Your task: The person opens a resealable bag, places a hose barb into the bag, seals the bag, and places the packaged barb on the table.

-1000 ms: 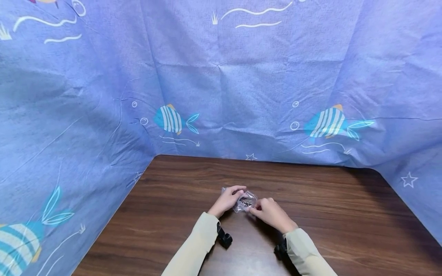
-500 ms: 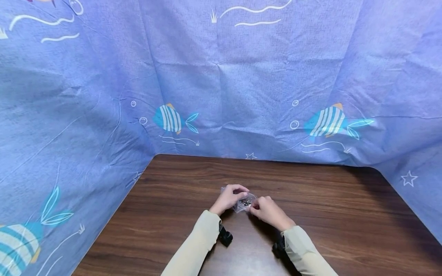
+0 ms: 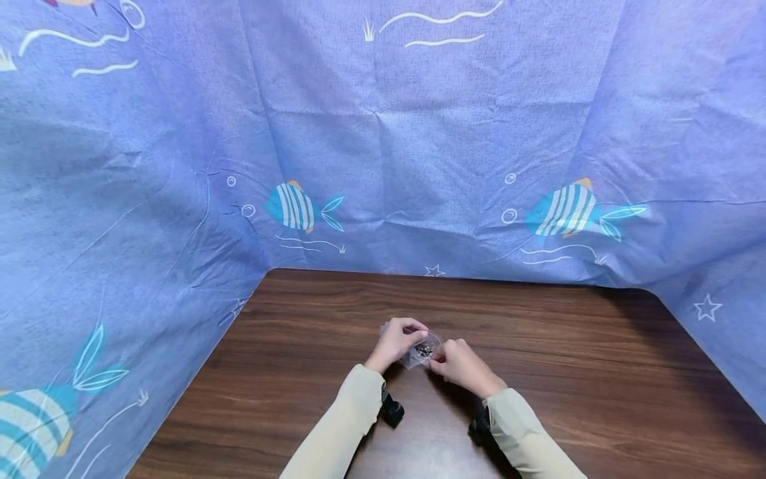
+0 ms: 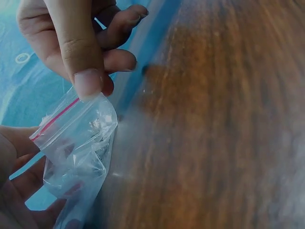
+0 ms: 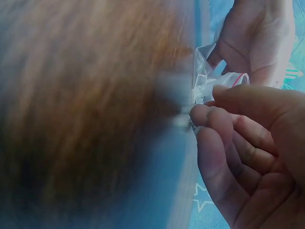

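Note:
Between my hands, low over the table, is a small clear zip bag [image 3: 411,359] holding many tiny dark and silvery bits [image 3: 425,350]. My left hand [image 3: 396,340] grips its left side, with thumb and fingertips at the upper edge; in the left wrist view its fingers [image 4: 33,179] lie behind the plastic. My right hand [image 3: 468,367] pinches the bag's right edge between thumb and index finger, the other fingers curled in, as the right wrist view shows [image 5: 252,143]. A red line [image 4: 56,119] runs along the bag's zip. The fingers hide part of the bag.
The dark wood table [image 3: 538,332] extends around both hands. A blue curtain [image 3: 437,146] printed with fish closes off its back and sides. Black camera straps [image 3: 391,409] sit on both wrists, below the pale sleeves [image 3: 344,426].
Both hands keep hold of the bag and have drifted slightly left with it. The left thumb and fingers have shifted a little along its upper edge.

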`<control>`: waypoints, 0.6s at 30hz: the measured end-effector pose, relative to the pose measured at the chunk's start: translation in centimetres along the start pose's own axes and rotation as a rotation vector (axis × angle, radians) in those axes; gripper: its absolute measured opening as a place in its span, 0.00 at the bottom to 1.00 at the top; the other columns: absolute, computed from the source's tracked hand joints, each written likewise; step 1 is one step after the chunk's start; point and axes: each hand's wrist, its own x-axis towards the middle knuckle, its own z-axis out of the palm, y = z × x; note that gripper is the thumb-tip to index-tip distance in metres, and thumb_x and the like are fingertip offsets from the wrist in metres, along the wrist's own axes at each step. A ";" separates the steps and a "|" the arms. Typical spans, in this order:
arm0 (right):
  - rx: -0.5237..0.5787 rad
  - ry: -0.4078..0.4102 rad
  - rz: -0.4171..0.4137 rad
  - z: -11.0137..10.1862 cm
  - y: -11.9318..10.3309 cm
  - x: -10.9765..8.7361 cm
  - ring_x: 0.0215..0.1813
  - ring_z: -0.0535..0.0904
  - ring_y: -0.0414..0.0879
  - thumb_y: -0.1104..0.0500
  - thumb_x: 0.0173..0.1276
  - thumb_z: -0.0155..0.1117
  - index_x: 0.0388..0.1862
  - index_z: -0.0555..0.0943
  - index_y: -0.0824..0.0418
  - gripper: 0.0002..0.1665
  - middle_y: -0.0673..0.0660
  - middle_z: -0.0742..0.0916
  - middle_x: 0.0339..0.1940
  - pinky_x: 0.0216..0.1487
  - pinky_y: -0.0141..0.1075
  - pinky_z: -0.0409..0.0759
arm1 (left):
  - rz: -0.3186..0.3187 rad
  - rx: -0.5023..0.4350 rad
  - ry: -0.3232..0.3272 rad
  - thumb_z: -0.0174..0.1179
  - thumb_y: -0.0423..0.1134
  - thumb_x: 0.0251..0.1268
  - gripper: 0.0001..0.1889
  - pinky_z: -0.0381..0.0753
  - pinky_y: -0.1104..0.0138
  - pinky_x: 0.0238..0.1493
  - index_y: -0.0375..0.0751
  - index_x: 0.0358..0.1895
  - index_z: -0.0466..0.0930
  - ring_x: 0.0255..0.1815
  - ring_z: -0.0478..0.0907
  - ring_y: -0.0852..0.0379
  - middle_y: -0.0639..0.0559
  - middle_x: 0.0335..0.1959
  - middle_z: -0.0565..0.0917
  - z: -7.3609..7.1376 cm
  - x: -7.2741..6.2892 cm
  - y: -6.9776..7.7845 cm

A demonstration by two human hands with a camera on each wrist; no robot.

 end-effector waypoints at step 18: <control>-0.056 0.257 -0.049 -3.5 1.8 -0.2 0.25 0.76 0.35 0.69 0.55 0.67 0.24 0.84 0.62 0.04 0.49 0.85 0.21 0.29 0.29 0.76 | -0.085 0.004 0.138 0.65 0.45 0.61 0.05 0.67 0.57 0.43 0.52 0.35 0.89 0.37 0.82 0.58 0.57 0.33 0.88 -0.8 -0.3 0.9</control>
